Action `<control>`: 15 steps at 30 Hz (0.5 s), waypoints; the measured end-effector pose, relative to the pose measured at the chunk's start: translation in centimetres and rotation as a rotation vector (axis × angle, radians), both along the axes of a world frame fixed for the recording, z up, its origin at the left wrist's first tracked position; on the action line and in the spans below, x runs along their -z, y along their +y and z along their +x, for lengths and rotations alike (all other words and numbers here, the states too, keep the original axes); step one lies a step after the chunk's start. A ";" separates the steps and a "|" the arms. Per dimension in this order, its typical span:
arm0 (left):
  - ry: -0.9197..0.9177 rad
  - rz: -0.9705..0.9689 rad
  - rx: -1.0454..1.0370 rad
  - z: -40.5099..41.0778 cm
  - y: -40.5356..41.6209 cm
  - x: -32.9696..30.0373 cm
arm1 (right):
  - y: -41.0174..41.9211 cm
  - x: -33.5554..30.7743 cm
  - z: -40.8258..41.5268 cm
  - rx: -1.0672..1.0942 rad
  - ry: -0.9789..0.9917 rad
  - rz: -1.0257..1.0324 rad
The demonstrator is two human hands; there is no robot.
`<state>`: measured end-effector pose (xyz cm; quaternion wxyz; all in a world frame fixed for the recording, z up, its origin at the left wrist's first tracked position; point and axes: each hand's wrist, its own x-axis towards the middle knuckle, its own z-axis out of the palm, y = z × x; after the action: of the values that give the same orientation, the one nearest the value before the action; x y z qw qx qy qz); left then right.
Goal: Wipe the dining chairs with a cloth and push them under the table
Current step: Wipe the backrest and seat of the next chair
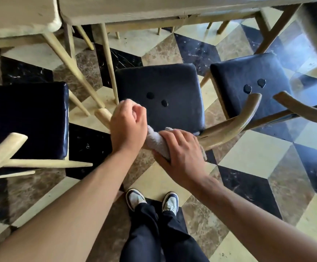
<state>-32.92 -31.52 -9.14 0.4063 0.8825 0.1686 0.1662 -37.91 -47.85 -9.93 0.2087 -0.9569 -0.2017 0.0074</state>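
A dining chair with a dark padded seat point(159, 95) and a curved pale wooden backrest point(233, 122) stands right in front of me. A white cloth point(156, 140) is wrapped over the backrest's top rail. My right hand point(180, 154) presses the cloth onto the rail, fingers folded around it. My left hand point(128, 125) grips the left end of the same rail, beside the cloth. The seat bears two small dark buttons. The table point(154, 10) with its pale top lies beyond the chair, across the top of the view.
A second dark-seated chair point(248, 82) stands to the right and a third point(23, 120) to the left, both pulled out from the table. Thin wooden table and chair legs point(108, 59) cross the space ahead. The floor is glossy patterned tile. My shoes point(152, 201) are below.
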 end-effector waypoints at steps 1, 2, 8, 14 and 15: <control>0.029 0.009 -0.076 -0.1 1.6 0.0 | 2.1 0.1 0.1 -0.021 0.015 -0.024; 0.076 0.001 -0.169 -0.3 3.2 0.1 | 4.1 0.1 0.5 -0.034 0.034 -0.058; 0.338 -0.123 -0.505 -1.6 9.8 1.3 | 13.8 -0.3 5.7 -0.033 0.256 -0.085; 0.294 -0.143 -0.523 -2.4 12.0 1.8 | 20.3 -0.3 11.6 0.126 0.537 0.003; 0.276 -0.145 -0.527 -2.2 12.1 1.8 | 20.9 -0.1 12.0 0.131 0.550 0.015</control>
<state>-35.08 -19.44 -10.90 0.3844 0.7913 0.4568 0.1321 -25.91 -26.92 -9.78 0.2628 -0.9284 -0.0754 0.2517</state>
